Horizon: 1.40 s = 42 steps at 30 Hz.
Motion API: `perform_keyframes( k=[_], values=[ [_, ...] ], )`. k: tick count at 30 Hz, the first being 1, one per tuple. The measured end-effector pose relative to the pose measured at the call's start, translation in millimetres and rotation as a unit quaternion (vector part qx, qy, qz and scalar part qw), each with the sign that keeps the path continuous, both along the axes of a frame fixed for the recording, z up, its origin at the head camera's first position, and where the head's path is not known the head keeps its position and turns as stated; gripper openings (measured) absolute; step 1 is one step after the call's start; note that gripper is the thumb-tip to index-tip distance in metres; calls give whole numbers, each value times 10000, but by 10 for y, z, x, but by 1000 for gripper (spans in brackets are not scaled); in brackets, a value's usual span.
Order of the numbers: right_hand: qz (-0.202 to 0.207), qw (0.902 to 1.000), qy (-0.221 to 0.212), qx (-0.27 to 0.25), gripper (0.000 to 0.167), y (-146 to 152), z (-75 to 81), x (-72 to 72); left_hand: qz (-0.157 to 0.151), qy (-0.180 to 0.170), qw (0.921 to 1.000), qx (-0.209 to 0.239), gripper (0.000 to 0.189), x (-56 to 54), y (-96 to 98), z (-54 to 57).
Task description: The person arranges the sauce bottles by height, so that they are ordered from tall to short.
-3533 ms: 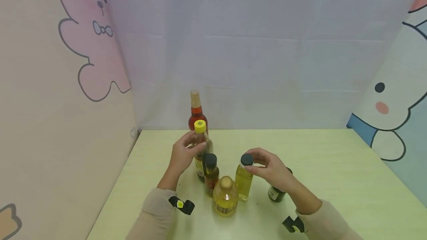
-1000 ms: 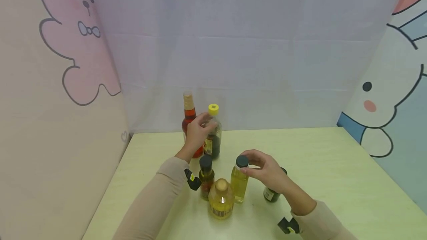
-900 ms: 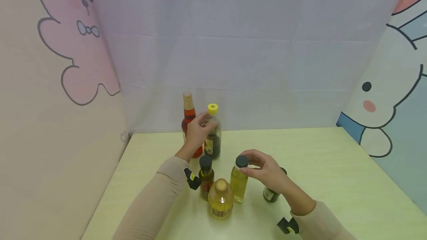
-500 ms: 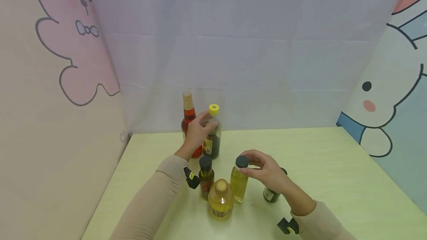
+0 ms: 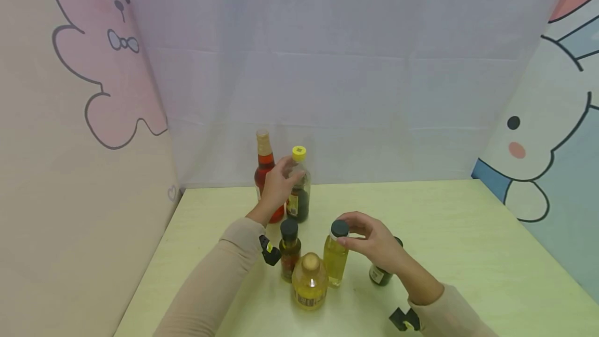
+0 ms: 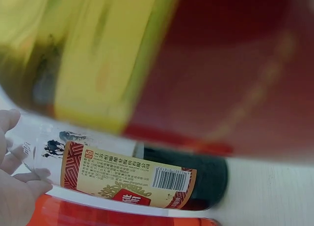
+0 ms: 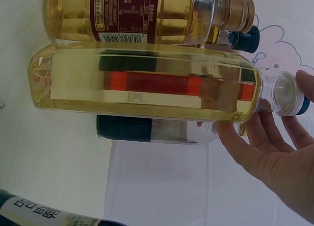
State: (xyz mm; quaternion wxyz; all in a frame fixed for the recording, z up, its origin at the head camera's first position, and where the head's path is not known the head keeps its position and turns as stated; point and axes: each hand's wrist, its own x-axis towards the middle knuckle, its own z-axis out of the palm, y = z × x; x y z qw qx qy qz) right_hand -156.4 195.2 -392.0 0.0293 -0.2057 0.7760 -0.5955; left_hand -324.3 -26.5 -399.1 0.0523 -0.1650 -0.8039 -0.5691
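Note:
My left hand (image 5: pixel 277 186) holds a yellow-capped vinegar bottle (image 5: pixel 298 204) by its upper part, upright at the table's far side. In the left wrist view the vinegar bottle (image 6: pixel 122 179) shows its cream and red label, the fingers (image 6: pixel 19 191) at its shoulder. Close beside it stands a bottle of red liquid (image 5: pixel 265 160) with a gold neck, partly behind the hand. My right hand (image 5: pixel 374 241) grips the neck of a clear bottle of pale yellow liquid (image 5: pixel 334 261), just below its dark cap. In the right wrist view thumb and fingers (image 7: pixel 235 145) surround that neck.
A brown bottle with a black cap (image 5: pixel 289 254) and a rounded golden bottle (image 5: pixel 310 287) stand left of the pale yellow one. A small dark labelled bottle (image 5: pixel 380 273) is partly behind my right wrist. Cloth walls (image 5: pixel 299 82) close off the table (image 5: pixel 468 254) at back and sides.
Compared with 3.5 s ago, my left hand has taken the vinegar bottle back and to the right, beside the red one. Over the last second both hands stay nearly still.

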Motion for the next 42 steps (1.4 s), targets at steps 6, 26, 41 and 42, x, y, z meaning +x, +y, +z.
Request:
perform_keyframes(
  k=[6, 26, 41, 42],
  values=[
    [7, 10000, -10, -26, 34, 1, 4, 3, 52, -59, 10000, 49, 47, 13, -3, 30],
    [-3, 10000, -4, 28, 34, 18, -4, 12, 158, -288, 9993, -187, 48, -9, 3, 60],
    [-13, 10000, -30, 0, 35, 21, -24, 3, 126, -390, 9985, -370, 52, -28, 11, 60],
    [-17, 10000, -33, 5, 35, 20, -24, 2, 124, -378, 9985, -388, 52, -31, 6, 58]
  ],
)
